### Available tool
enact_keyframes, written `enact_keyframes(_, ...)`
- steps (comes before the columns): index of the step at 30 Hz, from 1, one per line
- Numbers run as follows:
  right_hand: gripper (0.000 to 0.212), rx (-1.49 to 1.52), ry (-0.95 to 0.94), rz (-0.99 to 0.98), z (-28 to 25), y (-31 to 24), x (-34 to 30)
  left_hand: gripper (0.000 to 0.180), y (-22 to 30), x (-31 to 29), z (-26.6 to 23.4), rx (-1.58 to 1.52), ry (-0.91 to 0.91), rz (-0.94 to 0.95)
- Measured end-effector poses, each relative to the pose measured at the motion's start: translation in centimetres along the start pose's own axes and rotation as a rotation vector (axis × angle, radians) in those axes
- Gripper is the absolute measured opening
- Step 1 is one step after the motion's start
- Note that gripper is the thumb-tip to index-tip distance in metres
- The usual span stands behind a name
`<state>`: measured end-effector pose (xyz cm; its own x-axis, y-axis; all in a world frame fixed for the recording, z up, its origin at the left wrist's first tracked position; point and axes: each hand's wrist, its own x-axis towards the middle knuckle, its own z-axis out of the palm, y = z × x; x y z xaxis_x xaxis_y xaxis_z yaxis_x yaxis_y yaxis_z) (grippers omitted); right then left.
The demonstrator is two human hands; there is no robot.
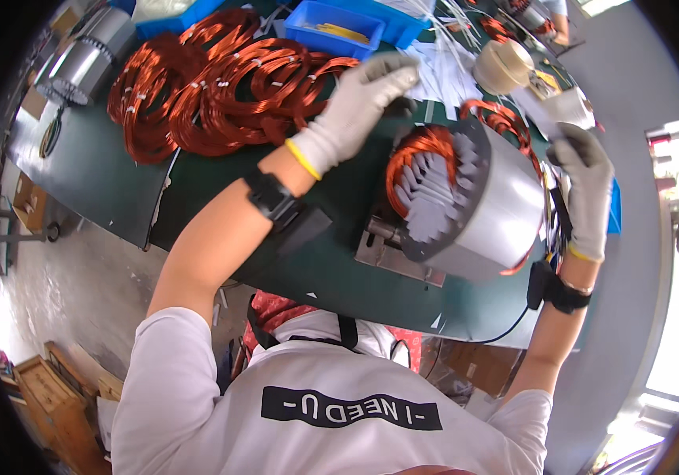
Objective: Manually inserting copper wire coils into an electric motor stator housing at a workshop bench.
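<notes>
A grey metal motor stator (505,202) lies on its side on the table, resting on a metal stand (395,257). Pale slot liners (432,186) stick out of its near face, and a coil of copper wire (421,162) loops through there. My left hand (355,107), in a whitish glove, hovers behind and left of the stator, its fingers and thumb apart and slightly blurred. Beyond the stator's right side, my gloved right hand (587,178) has its fingers bent together. Blur hides what may be between them; a pale, thin sheet shows near the fingertips.
Bundles of copper wire coils (228,95) cover the table's far left, by another metal stator (90,59). Behind them stand a blue bin (335,28) and white paper strips (438,75). Spools (504,66) sit far right. A co-worker's arm (561,24) shows at the top right.
</notes>
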<state>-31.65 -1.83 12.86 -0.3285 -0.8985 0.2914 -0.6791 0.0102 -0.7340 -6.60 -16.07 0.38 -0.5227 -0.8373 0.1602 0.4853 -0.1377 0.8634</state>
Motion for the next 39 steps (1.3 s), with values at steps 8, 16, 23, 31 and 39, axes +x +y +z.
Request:
enact_keyframes(8, 0.028, 0.577, -0.054, -0.004, -2.8, -5.4, -7.1, 0.09, 12.4, -3.5, 10.6, 0.636, -0.655, 0.421)
enact_keyframes(16, 0.037, -0.068, 0.22, -0.411, -3.2, -5.4, -9.6, 0.034, 11.7, -6.8, 14.0, 0.822, -0.399, 0.429)
enact_keyframes(23, 0.035, 0.943, -0.326, -0.328, -2.3, -4.9, -10.1, 0.035, 10.8, -7.3, 15.2, 0.875, -0.499, 0.587)
enact_keyframes(31, 0.024, 0.674, -0.097, -0.149, 0.1, -2.7, -12.5, 0.041, 8.1, -9.7, 12.8, 0.838, -0.349, 0.407)
enact_keyframes(39, 0.016, 0.314, -0.207, 0.1, 1.9, 4.6, -12.8, 0.023, 4.0, -10.1, 1.7, 1.127, -0.03, 0.136)
